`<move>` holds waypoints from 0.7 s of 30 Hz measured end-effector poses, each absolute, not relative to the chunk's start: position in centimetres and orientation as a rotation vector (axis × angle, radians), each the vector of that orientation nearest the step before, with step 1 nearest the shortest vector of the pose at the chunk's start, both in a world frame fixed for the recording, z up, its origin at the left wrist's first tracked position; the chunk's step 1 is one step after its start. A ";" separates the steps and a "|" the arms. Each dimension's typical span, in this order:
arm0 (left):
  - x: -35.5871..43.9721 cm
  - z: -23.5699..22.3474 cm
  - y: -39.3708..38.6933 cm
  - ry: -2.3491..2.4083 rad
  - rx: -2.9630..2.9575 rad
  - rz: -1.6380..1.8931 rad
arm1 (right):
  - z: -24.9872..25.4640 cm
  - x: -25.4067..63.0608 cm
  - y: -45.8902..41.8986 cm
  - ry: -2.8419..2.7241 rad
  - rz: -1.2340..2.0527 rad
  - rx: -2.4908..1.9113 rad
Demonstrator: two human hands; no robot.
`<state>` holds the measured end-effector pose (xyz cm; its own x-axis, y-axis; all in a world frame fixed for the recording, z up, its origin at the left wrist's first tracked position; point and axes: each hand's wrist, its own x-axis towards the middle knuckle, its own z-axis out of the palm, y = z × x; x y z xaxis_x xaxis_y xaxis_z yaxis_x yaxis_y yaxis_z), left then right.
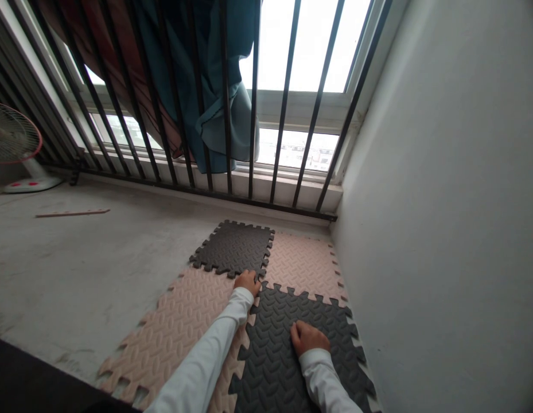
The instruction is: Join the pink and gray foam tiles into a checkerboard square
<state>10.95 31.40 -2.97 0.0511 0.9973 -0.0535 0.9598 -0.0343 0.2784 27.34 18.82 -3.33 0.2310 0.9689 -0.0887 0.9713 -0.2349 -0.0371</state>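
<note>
Interlocking foam floor tiles lie in the corner by the wall. A dark tile (pixel 234 248) and a beige tile (pixel 304 265) form the far row; a beige tile (pixel 193 312) and a dark tile (pixel 287 350) lie nearer. My left hand (pixel 248 282), in a white sleeve, presses with curled fingers on the seam where the far dark tile meets the near beige one. My right hand (pixel 308 336) rests on the near dark tile, fingers bent down against it. Neither hand holds anything that I can see.
A grey wall (pixel 442 201) rises right beside the tiles. Black railing bars (pixel 249 143) and a window stand behind, with teal and red cloth (pixel 197 86) hanging. A fan (pixel 16 146) and a wooden strip (pixel 72 213) are on the concrete floor (pixel 77 264) at left.
</note>
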 end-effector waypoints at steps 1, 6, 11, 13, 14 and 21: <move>11.1 -2.9 31.3 1.995 2.110 0.206 | -3.3 27.3 18.8 1.926 -0.141 2.442; 11.6 -2.5 30.8 1.956 2.203 0.136 | -3.4 27.4 18.8 1.924 -0.134 2.443; 11.4 -2.6 30.5 1.918 2.305 0.098 | -3.3 27.4 18.9 1.921 -0.172 2.447; 11.2 -2.5 30.4 1.911 2.322 0.100 | -3.4 27.4 18.9 1.926 -0.177 2.458; 11.0 -2.5 30.4 1.915 2.321 0.106 | -3.4 27.4 18.9 1.927 -0.176 2.463; 10.5 -2.7 30.6 1.937 2.264 0.161 | -3.4 27.5 18.9 1.914 -0.182 2.457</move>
<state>10.55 30.62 -2.68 0.1567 0.9874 -0.0204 0.9705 -0.1502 0.1886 27.48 18.90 -3.37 0.2407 0.9649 -0.1052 0.9675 -0.2472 -0.0539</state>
